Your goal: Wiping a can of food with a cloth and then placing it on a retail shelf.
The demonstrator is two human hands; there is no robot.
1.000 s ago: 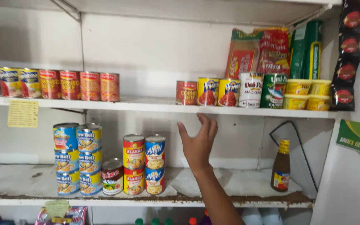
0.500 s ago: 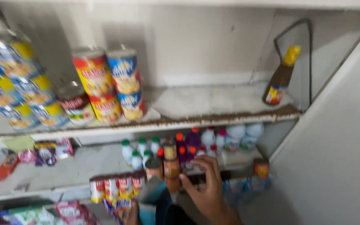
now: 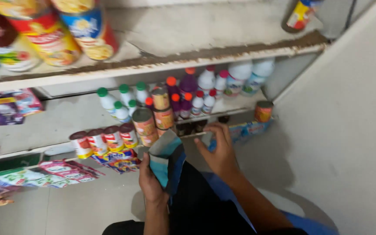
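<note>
My left hand (image 3: 151,180) grips a blue and teal carton (image 3: 167,159) with an open top, held low in front of my lap. My right hand (image 3: 219,150) hovers beside it with fingers apart, holding nothing, close to the lower shelf's edge. Just above the carton stand stacked orange-labelled tins (image 3: 144,124), and a lone orange tin (image 3: 263,111) sits at the right end of that shelf. Small bottles with green, orange and red caps (image 3: 183,98) stand behind them.
Big tins (image 3: 66,30) fill the upper shelf (image 3: 162,65), with a sauce bottle (image 3: 300,14) at its right end. Red-and-white tins (image 3: 105,140) and sachet packs (image 3: 62,172) line the bottom left. A plain wall (image 3: 349,122) closes the right side.
My view has dropped from the upper shelves to the lower ones. My right hand came down from the tin shelf, and my left hand now shows with the carton.
</note>
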